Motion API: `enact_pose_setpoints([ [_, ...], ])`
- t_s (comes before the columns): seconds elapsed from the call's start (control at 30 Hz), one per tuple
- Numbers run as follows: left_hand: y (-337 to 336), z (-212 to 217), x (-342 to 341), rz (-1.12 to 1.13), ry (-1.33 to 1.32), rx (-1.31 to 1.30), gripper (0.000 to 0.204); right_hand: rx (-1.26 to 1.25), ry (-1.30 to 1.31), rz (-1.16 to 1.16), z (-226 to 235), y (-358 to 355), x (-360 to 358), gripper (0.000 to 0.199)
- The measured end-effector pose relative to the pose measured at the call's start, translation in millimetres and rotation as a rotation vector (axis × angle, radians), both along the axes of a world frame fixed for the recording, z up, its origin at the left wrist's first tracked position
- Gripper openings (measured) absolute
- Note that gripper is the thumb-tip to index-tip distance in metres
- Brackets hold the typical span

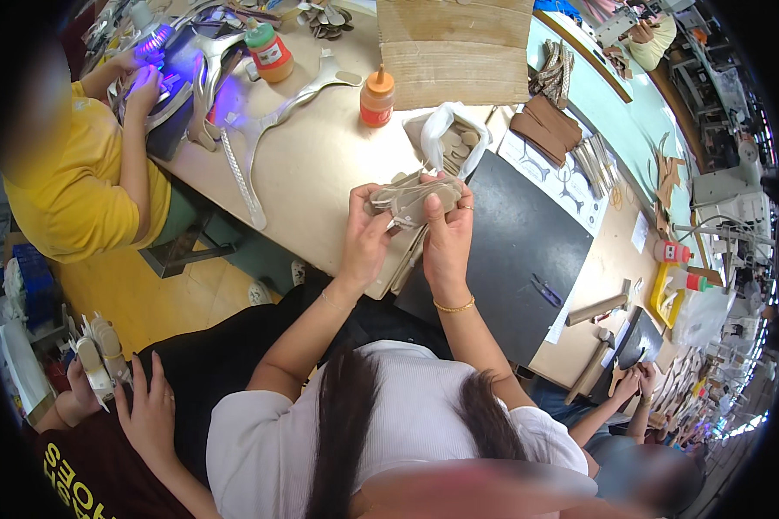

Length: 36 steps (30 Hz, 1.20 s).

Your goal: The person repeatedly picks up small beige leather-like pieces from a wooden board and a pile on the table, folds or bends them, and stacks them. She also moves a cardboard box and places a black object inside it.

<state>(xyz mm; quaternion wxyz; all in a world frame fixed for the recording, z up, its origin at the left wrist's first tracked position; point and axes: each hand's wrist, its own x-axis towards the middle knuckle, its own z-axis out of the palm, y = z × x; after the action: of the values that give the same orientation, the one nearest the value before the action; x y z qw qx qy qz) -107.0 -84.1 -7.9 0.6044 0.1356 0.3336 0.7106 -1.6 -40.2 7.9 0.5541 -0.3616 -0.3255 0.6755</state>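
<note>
My left hand (365, 238) and my right hand (448, 242) are both closed on a bundle of small beige rounded pieces (398, 197), like cut shoe parts. The bundle is held above the table's near edge. My right thumb presses on its face, while the left fingers grip its side. Just beyond my hands, a white plastic bag (434, 138) stands open with similar beige pieces (460, 141) in it. Under my right forearm lies a black mat (515, 251). Flat beige sheets (404, 275) stick out at the table edge below the bundle.
An orange glue bottle (377, 99), a red-labelled jar (268, 54) and a flat cardboard piece (454, 52) lie beyond. Snips (546, 291), a hammer (590, 368) and brown strips (545, 130) are to the right. Co-workers sit at left (86, 182), lower left (104, 467) and lower right (619, 424).
</note>
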Motion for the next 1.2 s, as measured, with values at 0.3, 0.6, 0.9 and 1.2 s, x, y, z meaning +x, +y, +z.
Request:
enact_pose_setpoints([
  [0.3,0,0,-28,0.19,0.373,0.055,0.055,0.267,-0.548,0.21,-6,18,0,0.057],
  [0.6,3,-37,-73,0.24,1.282,0.064,0.048,0.685,-1.443,0.492,-22,67,4,0.044],
  [0.9,6,-27,-50,0.138,0.661,-0.153,0.041,0.093,-0.702,0.547,21,74,38,0.025],
  [1.2,17,-2,-17,-0.073,0.392,-0.151,0.039,0.161,-0.452,0.435,53,40,59,0.03],
])
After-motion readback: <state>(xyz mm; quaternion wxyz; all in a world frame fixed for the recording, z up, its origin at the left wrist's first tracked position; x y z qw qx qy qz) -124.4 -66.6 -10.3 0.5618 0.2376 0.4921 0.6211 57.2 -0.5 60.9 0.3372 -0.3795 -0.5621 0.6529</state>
